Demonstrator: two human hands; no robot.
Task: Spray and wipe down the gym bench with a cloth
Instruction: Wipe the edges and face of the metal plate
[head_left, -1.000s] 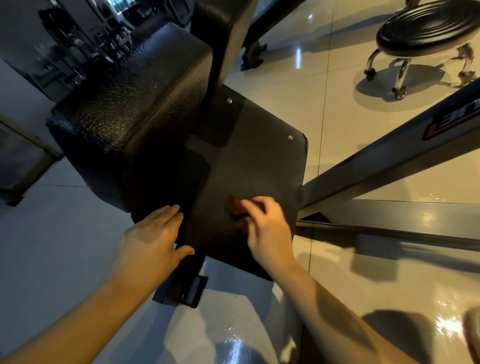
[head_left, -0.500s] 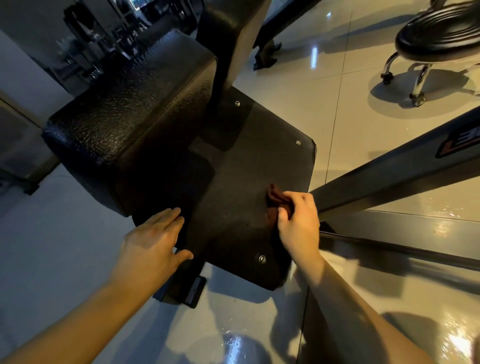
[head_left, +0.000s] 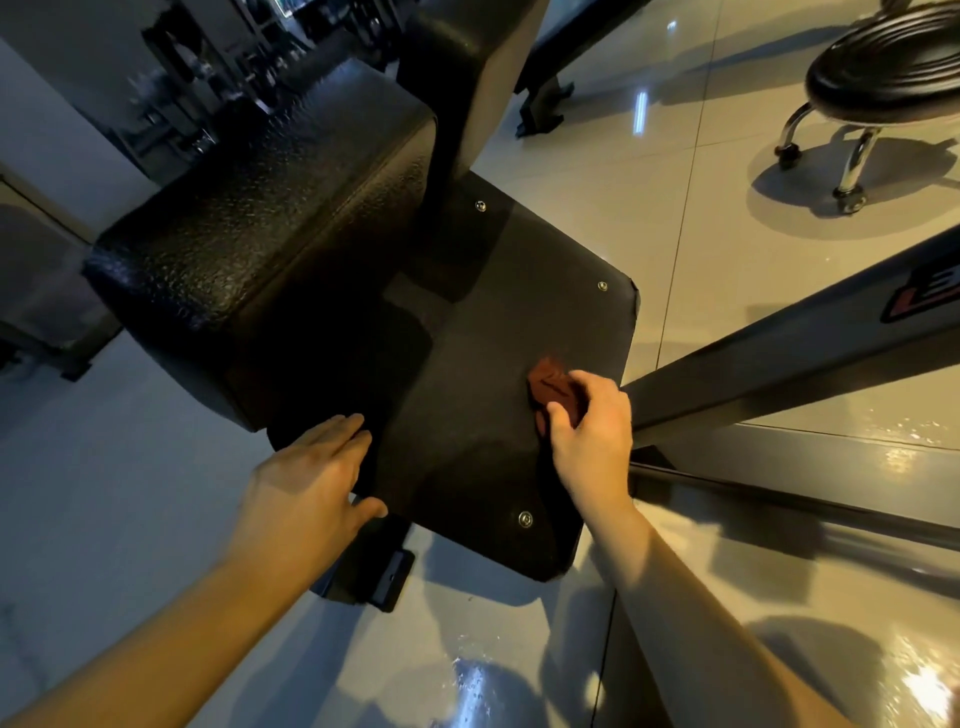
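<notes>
My right fingers (head_left: 563, 415) are curled over a bunched reddish-brown cloth (head_left: 549, 385). They pinch it and press it onto the flat black panel (head_left: 467, 441) of the bench, close to the panel's right edge and about halfway along it. My right hand (head_left: 592, 441) sits just beside the slanted metal bar (head_left: 779, 353) that meets that edge. My left fingers (head_left: 337, 431) lie straight and together at the panel's near left corner, thumb out to the side. My left hand (head_left: 306, 483) holds nothing and seems to brace me.

I judge this to be the wiping step. The cloth is wadded small, so I would spread it for a wider face. I would then press evenly and draw overlapping strokes from the right edge toward the left, working round the bolt (head_left: 524, 518) near the front edge. The thick cushion (head_left: 249, 249) beyond the panel has a pebbled skin that probably traps grime, so it will need firmer rubbing.

No spray bottle, bucket or other container shows, so I cannot tell where the spray is. Farther off, a round stool (head_left: 883, 88) stands on the glossy tiled floor (head_left: 675, 182).
</notes>
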